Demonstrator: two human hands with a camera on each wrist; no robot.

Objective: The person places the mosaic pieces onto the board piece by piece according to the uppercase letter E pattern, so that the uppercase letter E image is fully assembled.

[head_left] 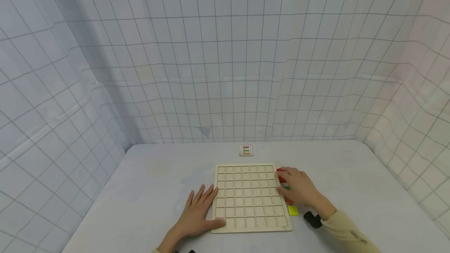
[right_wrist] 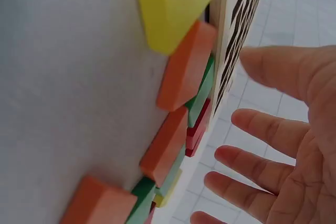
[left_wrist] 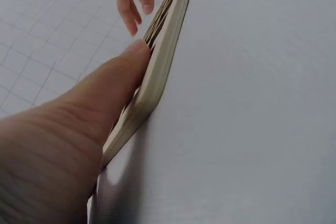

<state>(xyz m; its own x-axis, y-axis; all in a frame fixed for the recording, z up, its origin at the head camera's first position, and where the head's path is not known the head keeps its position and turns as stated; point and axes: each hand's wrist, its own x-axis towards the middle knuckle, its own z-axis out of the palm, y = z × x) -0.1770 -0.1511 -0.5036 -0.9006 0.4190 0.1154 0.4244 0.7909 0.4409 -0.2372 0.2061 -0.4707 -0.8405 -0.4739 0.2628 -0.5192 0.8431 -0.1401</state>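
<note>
A pale wooden board (head_left: 251, 197) with a raised grid of square cells lies flat on the table. My left hand (head_left: 197, 214) rests at its left side, fingers straight and spread, thumb (left_wrist: 105, 85) lying over the near left corner. Over the board's right edge hovers my right hand (head_left: 300, 189), fingers relaxed and apart, with nothing between them. Beneath and beside it, coloured blocks lie along that edge: a yellow block (right_wrist: 176, 9), orange blocks (right_wrist: 188, 66), green blocks (right_wrist: 201, 94) and red blocks (right_wrist: 197, 132). In the head view the right hand partly hides them.
A small card (head_left: 246, 150) printed with a coloured grid lies behind the board. Near the right sleeve is a black object (head_left: 313, 219). The white table (head_left: 168, 175) is enclosed by checked curtains (head_left: 225, 69) at the back and sides.
</note>
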